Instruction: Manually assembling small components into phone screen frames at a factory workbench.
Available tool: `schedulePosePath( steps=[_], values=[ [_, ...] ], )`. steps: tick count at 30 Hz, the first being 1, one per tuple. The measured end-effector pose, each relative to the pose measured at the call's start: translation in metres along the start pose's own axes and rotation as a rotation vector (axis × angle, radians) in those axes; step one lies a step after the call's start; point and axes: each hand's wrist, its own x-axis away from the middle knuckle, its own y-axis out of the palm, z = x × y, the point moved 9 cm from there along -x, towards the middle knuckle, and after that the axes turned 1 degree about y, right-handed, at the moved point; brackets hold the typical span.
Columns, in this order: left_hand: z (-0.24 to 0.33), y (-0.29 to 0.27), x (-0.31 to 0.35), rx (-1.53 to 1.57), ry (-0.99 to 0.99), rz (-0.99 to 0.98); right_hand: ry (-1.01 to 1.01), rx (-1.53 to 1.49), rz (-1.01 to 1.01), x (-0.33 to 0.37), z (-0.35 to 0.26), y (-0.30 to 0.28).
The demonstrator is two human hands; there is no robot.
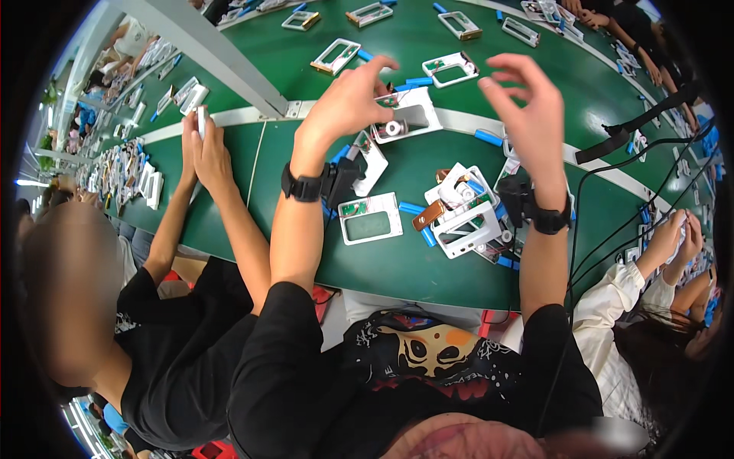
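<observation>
My left hand point(348, 99) is raised over the white strip of the green table, its index finger and thumb spread apart. Right at its thumb is a white rectangular housing point(429, 109) with a round white part inside; whether they touch I cannot tell. My right hand point(529, 107) hovers further right, fingers curved and apart, holding nothing. Beneath and left of it lies a heap of white housings point(466, 229) with blue cylinders and a brown-gold cover point(427, 216). Between my forearms, another white open frame point(370, 219) with a green circuit board lies flat.
A grey metal post point(222, 57) rises from the table at left. Several frames with blue cylinders, such as one white frame point(451, 69), lie across the far side. Black cables point(604, 176) hang at right. Co-workers sit close on both sides, one's hands point(208, 153) holding a white piece.
</observation>
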Motion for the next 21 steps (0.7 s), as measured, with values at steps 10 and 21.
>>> schedulePosePath(
  steps=[10,21],
  values=[
    [0.073,-0.012,0.012,0.334,0.29,0.213,0.201,-0.313,-0.14,0.009,0.011,0.041],
    [0.081,-0.006,0.015,0.871,0.22,-0.016,0.17,-0.579,-0.017,0.001,-0.005,0.006]
  ],
)
